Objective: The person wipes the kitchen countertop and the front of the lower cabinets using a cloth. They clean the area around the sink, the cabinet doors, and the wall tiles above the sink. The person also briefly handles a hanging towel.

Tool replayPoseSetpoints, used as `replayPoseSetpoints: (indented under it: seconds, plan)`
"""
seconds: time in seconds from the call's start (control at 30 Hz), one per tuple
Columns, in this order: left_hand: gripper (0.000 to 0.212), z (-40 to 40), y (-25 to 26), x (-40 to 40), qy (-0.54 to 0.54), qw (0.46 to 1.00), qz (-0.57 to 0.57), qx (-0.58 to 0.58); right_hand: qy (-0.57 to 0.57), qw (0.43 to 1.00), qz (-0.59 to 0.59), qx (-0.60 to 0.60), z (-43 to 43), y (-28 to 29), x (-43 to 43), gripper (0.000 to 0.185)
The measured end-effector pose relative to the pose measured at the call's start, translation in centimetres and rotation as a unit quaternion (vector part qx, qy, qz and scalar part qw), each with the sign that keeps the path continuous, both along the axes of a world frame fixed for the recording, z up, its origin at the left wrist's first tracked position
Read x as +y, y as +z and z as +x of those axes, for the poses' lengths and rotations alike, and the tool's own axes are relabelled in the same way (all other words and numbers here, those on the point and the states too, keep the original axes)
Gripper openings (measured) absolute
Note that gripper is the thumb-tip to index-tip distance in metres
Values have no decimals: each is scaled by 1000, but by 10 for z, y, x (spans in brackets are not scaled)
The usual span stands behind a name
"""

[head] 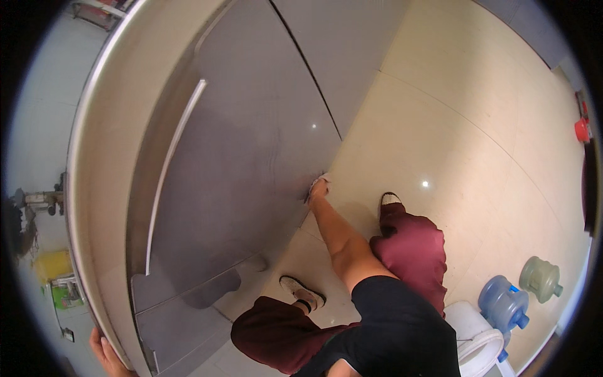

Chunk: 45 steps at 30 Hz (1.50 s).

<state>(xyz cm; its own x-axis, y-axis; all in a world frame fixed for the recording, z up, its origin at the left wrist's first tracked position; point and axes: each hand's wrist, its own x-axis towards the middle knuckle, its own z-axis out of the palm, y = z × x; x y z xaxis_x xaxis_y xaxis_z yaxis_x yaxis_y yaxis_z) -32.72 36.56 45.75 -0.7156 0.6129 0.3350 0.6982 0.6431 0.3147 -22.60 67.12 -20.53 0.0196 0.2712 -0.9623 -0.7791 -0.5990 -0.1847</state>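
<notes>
My right hand (320,187) presses a light, crumpled cloth (325,177) against the bottom of a glossy grey cabinet front (226,174), close to where it meets the floor. The arm reaches down at full length. At the lower left my left hand (109,354) grips the rim of the countertop (101,188), fingers over its outer edge. Part of that hand is cut off by the picture's border. A long pale handle strip (174,174) runs along the cabinet's upper side, and a dark gap (311,70) separates two fronts.
Beige floor tiles (452,118) spread beside the cabinet. Behind me at the lower right stand a white bucket (464,318), a blue water jug (503,301) and a greenish jug (539,279). A red container (582,130) is at the far right. Beyond the countertop lies a yellow object (51,265).
</notes>
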Motion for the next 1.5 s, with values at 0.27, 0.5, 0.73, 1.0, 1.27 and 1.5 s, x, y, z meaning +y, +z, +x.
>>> replayPoseSetpoints:
  seconds: [0.27, 0.5, 0.73, 1.0, 1.27, 1.5]
  plan:
    - [45, -18, 2, -17, -26, 999, -33, 3, -131, 960, 223, -102, -8, 103, 20, 33]
    - [40, -91, -17, -48, -30, 989, -35, 139, -90, 718, 605, -332, 21, 382, 27, 40]
    - [39, -85, -27, -24, -35, 982, -38, 183, -33, 512, 720, -467, -19, 434, -70, 53]
    - [37, -99, -37, -26, -14, 968, -52, 244, 116, 484, 769, -402, -4, 398, -146, 51]
    - [40, -62, -25, -8, 88, 958, -160, 223, 315, 667, 675, 8, 28, 407, -156, 51]
    - [32, -70, -27, -20, 54, 959, -130, 246, 283, 691, 564, 353, 52, 429, -195, 51]
